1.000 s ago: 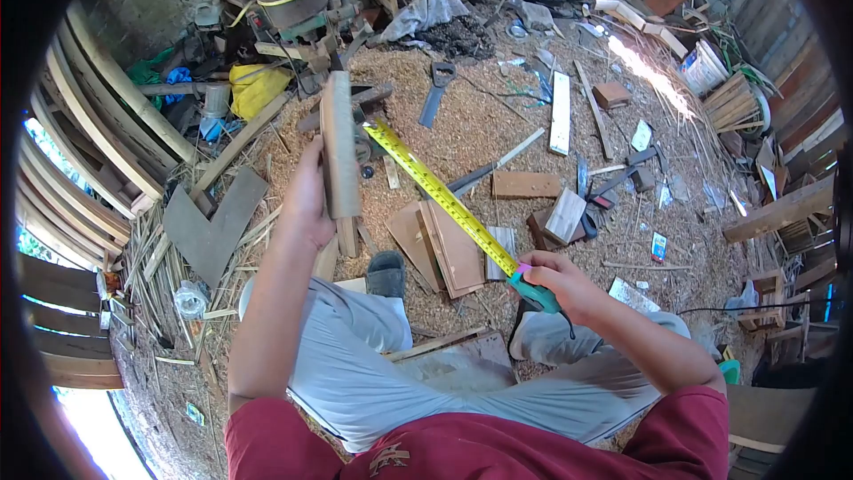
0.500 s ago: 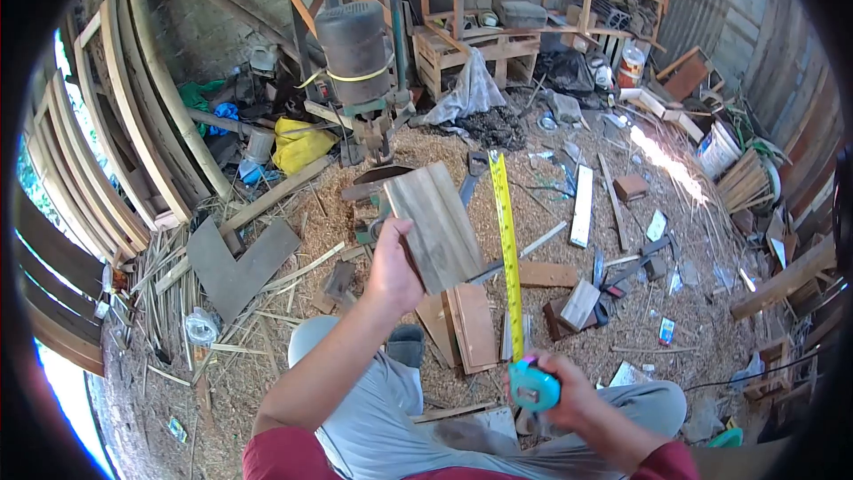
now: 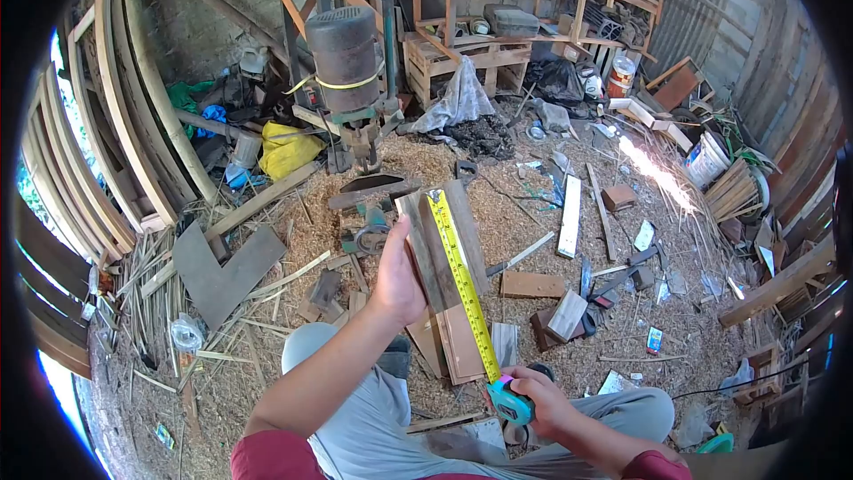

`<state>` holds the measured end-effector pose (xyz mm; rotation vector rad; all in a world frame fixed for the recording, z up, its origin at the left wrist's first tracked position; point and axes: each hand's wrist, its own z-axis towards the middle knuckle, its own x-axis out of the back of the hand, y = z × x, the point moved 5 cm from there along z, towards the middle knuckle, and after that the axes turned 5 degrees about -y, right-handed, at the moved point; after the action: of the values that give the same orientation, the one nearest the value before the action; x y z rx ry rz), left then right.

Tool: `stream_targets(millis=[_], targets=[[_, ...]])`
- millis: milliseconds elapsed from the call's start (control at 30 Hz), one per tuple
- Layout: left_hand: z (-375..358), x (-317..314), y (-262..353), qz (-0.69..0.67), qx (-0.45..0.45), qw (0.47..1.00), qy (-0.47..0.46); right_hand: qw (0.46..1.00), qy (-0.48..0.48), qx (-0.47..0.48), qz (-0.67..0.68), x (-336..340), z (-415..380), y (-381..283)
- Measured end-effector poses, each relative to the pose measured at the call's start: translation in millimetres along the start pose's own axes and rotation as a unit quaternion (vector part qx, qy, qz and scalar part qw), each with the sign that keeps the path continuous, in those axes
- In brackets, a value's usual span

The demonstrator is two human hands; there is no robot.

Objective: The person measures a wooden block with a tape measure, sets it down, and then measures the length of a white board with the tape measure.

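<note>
My left hand [image 3: 397, 286] is closed around the left edge of a short wooden board [image 3: 425, 236], which is held up in front of me with its striped face towards me. In my right hand [image 3: 546, 402], low and to the right, is a teal tape measure [image 3: 510, 403]. Its yellow blade [image 3: 464, 287] runs out up and to the left, overlapping the board's face, with its end by the board's top edge. Below the held board, flat brown wood pieces [image 3: 464, 345] lie on the ground between my legs.
Shavings cover the ground. A motor-driven machine [image 3: 345, 58] stands ahead, with a handsaw [image 3: 466, 172] lying nearby. To the right are a hammer [image 3: 633, 268], a brown wood block [image 3: 533, 284] and a white strip [image 3: 569, 216]. A dark angled board [image 3: 213, 280] lies left.
The tape's blade has swung left from beside the board to across its face, and my right hand has moved slightly left and down. The board has turned and sits a little lower.
</note>
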<state>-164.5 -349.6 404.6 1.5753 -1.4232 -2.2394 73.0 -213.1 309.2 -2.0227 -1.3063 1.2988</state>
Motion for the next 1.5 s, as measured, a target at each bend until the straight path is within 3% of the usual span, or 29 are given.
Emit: stream_targets(millis=[500,700,1167,1500], targets=[[-11,-1,3,0.032,-0.006,0.999,0.026,1.000,-0.001,0.009,-0.005,-2,-2,0],[-14,-8,2,0.046,-0.003,0.999,-0.007,1.000,0.003,0.013,-0.018,0,-2,6],[-19,-6,-2,-0.004,0.016,1.000,-0.005,0.998,-0.005,0.011,-0.060,-6,-1,13],[-20,-9,-1,-0.054,0.034,0.998,-0.001,1.000,-0.012,0.011,-0.020,-7,1,21]])
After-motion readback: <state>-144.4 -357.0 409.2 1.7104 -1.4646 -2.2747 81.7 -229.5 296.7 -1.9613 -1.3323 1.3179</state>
